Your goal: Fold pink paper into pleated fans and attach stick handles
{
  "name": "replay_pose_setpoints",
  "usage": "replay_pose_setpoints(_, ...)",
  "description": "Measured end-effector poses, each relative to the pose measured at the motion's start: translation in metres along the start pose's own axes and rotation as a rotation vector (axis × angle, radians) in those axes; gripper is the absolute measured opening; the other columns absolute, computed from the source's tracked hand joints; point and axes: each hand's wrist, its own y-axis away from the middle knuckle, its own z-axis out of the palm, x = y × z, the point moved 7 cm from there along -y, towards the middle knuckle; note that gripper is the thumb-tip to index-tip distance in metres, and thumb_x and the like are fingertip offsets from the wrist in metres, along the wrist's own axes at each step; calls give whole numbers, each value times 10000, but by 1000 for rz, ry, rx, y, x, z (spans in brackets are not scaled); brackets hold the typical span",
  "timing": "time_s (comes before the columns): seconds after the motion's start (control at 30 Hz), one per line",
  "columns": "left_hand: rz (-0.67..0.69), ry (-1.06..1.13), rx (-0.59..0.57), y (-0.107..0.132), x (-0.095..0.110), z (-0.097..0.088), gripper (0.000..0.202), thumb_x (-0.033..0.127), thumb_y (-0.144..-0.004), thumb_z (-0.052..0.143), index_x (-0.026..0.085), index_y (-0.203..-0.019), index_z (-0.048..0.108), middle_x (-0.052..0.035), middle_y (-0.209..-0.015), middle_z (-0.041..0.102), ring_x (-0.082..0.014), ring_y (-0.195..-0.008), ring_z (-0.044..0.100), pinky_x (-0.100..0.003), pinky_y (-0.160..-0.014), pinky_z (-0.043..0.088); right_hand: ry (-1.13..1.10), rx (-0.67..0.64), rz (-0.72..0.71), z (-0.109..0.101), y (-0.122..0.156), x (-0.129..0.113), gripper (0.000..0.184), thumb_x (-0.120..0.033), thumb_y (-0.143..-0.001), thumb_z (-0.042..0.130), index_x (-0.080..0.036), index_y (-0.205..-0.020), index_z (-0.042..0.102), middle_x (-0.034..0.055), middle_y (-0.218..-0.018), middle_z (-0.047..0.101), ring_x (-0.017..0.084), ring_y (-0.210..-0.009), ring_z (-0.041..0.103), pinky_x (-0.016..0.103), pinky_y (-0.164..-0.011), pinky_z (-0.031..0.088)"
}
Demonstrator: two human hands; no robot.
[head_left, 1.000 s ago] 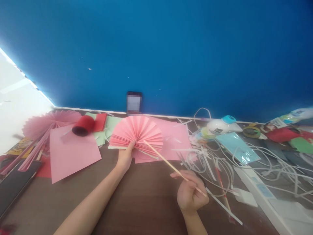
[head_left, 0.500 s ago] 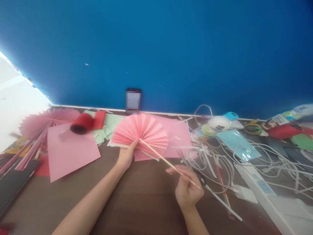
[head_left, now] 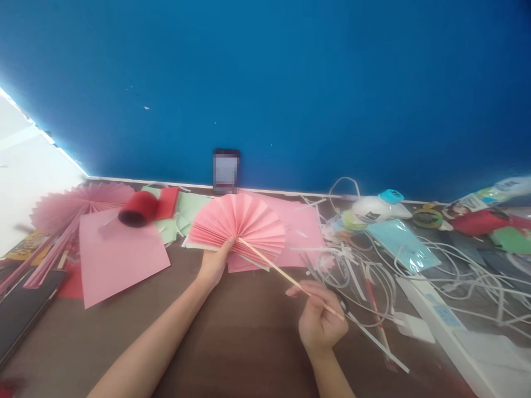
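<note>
My left hand [head_left: 214, 265] grips a pleated pink paper fan [head_left: 244, 218] near its lower middle, thumb on top. The fan is spread in a half-circle, and a pale layer shows along its lower edge. Pinched in my right hand [head_left: 321, 318] is a thin wooden stick [head_left: 274, 266], slanting up to the left. Its far tip lies at the fan's pivot, close to my left thumb; whether it touches the paper I cannot tell. Behind the fan lie pink paper sheets [head_left: 305, 226].
At left are another pleated pink fan [head_left: 78, 207], a pink sheet [head_left: 124, 260], a red roll [head_left: 139, 209] and a black phone-like slab [head_left: 29, 309]. On the right are tangled white cables [head_left: 448, 260], a power strip [head_left: 440, 315] and a white bottle [head_left: 379, 207]. A blue wall [head_left: 290, 88] stands behind.
My right hand has shifted slightly to the right with the stick, whose tip has slid a little right at the fan's pivot. My left hand and the fan have hardly moved.
</note>
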Motion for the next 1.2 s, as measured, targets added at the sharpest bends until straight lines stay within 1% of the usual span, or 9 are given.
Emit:
replay_pose_setpoints(0.27,21,-133,53,6,12,-2,432,338,-660,705,164,-1044,610,-98,-1117,613,-244,-1098,536,-387,-990,382,91,-97,-99,4,2,-7,164,-241,-873,432,-208,-871,593,27,-636,639,167,-616,607,328,-573,504)
replay_pose_setpoints(0.5,-50,-247,149,11,7,-12,484,329,-566,772,160,-997,632,-106,-1043,646,-276,-1071,550,-423,-1006,362,133,-166,-179,9,17,-11,182,-135,-826,477,-200,-936,606,48,-732,683,182,-700,641,350,-645,529)
replay_pose_setpoints(0.6,-30,-288,169,14,7,-14,416,318,-534,787,173,-900,654,-98,-980,662,-287,-1057,557,-426,-1013,352,41,-106,-37,12,18,-6,164,-153,-842,467,-190,-916,608,53,-733,683,183,-692,644,347,-633,528)
replay_pose_setpoints(0.7,108,-357,106,17,16,-8,326,316,-550,775,201,-829,652,-77,-983,649,-277,-1043,565,-400,-992,383,-145,61,327,13,18,19,153,-260,-866,467,-172,-853,591,40,-681,665,173,-614,643,333,-577,527)
replay_pose_setpoints(0.77,227,-309,43,20,23,-2,316,308,-597,748,220,-879,633,-67,-1042,620,-250,-1027,576,-369,-953,427,-301,144,579,16,20,39,198,-335,-858,486,-167,-805,577,26,-656,649,154,-568,631,302,-538,517)
replay_pose_setpoints(0.83,287,-202,-10,23,25,1,344,299,-662,705,233,-979,589,-63,-1064,600,-221,-1005,590,-352,-907,464,-433,169,739,21,21,54,223,-373,-828,527,-168,-752,572,9,-638,629,125,-546,607,265,-526,504)
replay_pose_setpoints(0.97,342,-169,-94,26,20,4,426,311,-700,677,237,-1088,517,-46,-1031,585,-204,-1011,585,-374,-897,475,-477,162,831,23,19,74,215,-396,-761,597,-186,-717,589,-17,-621,592,105,-565,573,233,-539,498)
replay_pose_setpoints(1.13,616,-420,-194,38,31,9,308,322,-754,616,261,-1054,579,-45,-1092,547,-205,-1099,520,-378,-959,430,-366,82,825,20,21,87,255,-419,-761,569,-210,-892,635,20,-789,640,187,-772,613,333,-672,531)
replay_pose_setpoints(1.2,687,-497,-236,43,37,13,245,303,-772,595,246,-1010,610,-49,-1081,555,-209,-1081,528,-380,-959,430,-263,2,779,19,21,88,256,-395,-767,576,-232,-956,635,39,-874,644,220,-854,606,370,-704,527)
